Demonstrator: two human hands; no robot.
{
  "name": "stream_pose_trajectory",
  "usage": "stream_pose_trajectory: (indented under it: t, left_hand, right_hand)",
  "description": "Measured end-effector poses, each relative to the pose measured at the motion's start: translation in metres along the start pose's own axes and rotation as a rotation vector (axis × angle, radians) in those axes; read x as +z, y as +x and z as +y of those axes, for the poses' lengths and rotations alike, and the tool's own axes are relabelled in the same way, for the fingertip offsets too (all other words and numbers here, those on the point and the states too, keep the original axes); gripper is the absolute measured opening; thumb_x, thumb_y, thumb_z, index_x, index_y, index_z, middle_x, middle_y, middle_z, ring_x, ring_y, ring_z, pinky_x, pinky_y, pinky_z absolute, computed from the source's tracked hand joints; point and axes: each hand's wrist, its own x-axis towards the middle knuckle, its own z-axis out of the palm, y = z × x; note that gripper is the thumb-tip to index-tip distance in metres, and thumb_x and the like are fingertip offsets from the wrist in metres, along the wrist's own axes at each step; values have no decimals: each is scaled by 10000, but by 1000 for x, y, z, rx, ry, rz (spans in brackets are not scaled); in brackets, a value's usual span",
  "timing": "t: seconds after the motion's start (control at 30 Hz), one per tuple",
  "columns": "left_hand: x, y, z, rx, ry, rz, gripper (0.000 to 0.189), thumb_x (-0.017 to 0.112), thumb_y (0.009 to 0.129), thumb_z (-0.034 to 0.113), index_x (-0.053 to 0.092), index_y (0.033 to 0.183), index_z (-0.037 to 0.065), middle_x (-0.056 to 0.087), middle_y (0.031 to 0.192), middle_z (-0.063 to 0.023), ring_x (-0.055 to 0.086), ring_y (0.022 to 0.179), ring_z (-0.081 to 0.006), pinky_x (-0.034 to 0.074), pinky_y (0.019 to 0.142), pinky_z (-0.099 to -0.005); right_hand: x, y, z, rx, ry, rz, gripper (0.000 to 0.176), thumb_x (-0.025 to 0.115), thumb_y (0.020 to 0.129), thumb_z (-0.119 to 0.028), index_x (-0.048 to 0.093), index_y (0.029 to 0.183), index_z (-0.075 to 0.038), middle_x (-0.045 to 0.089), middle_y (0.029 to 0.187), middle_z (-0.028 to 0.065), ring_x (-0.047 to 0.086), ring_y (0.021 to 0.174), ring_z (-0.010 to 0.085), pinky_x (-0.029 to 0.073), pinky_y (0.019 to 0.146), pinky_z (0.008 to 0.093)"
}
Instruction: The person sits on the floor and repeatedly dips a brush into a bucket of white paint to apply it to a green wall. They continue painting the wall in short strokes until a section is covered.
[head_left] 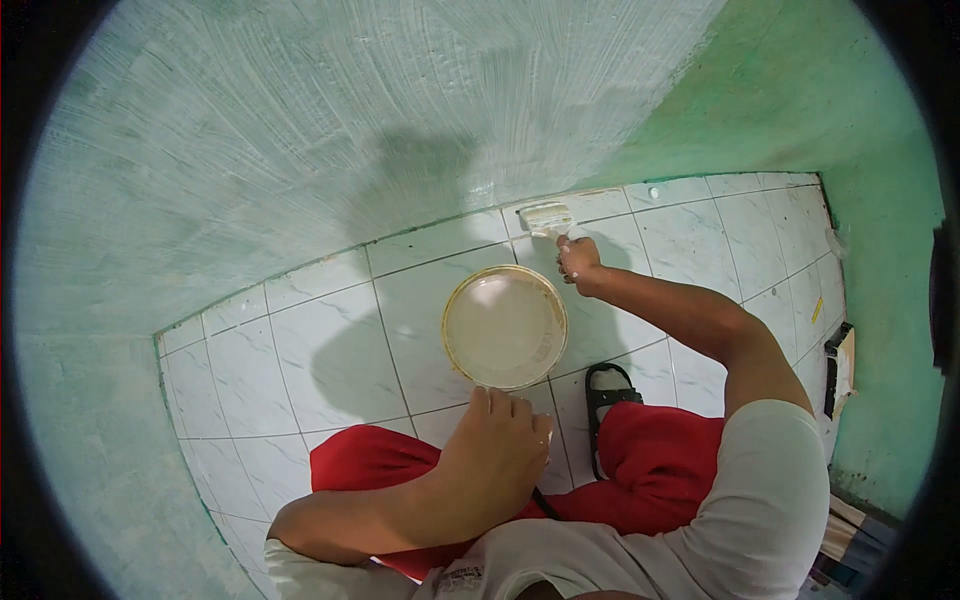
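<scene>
1. One brush (546, 218) clamped in the right hand (578, 262), low beside the streaked wall (300, 120).
2. Left hand (500, 445) at near rim of bucket (446, 327); cannot tell if gripping.
3. Whitish liquid (500, 332) inside.

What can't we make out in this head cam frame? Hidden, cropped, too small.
All in the head view:
- Brush handle: mostly covered by the right hand.
- Left hand palm: hidden by the back of the hand; contact with the bucket rim unclear.
- White liquid depth: only its surface shows.
- Shirt print: too small to read.
- Dark object, far right: cut off by the lens border.
</scene>
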Motion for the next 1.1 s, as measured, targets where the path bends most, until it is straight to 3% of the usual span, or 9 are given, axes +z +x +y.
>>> stream_pose_trajectory:
  t: [0.33, 0.43, 0.6, 0.8, 1.1]
  left_hand:
    - [-2, -4, -6, -4, -32, -17, 383, 676, 889, 353, 668, 1041, 1, 650, 938, -143, 616, 949, -302, 470, 859, -418]
    - [1, -5, -7, 3, -33, 3, 383, 673, 892, 351, 670, 1049, 2, 652, 942, -149, 618, 952, -305, 470, 863, -421]
    - [2, -5, -10, 16, -58, 2, 383, 668, 895, 347, 670, 1057, 0, 653, 949, -158, 618, 956, -313, 469, 861, -425]
    - [4, -7, -8, 13, -48, -18, 391, 659, 901, 353, 665, 1065, -2, 653, 960, -163, 613, 967, -320, 464, 859, -430]
    - [0, -7, -9, 26, -45, -25, 401, 641, 916, 364, 662, 1077, -3, 651, 956, -162, 615, 961, -315, 467, 852, -429]
  right_hand:
    - [30, 21, -13, 18, -1, 9, 306, 567, 934, -271, 525, 731, -46, 526, 635, 43, 478, 481, 145, 349, 412, 328]
    - [35, 22, -15, -76, -105, 88, 301, 570, 930, -274, 525, 733, -51, 525, 632, 38, 481, 487, 144, 352, 412, 331]
    - [24, -15, -17, -128, 91, 47, 330, 577, 933, -268, 539, 717, -21, 525, 586, 48, 486, 445, 164, 342, 384, 352]
    - [23, -8, -21, 58, 25, -37, 287, 548, 943, -253, 530, 762, -30, 549, 652, 63, 490, 497, 154, 350, 421, 333]
    - [48, 12, -33, 55, 42, -89, 273, 540, 932, -216, 528, 738, -24, 543, 645, 69, 490, 494, 167, 351, 423, 347]
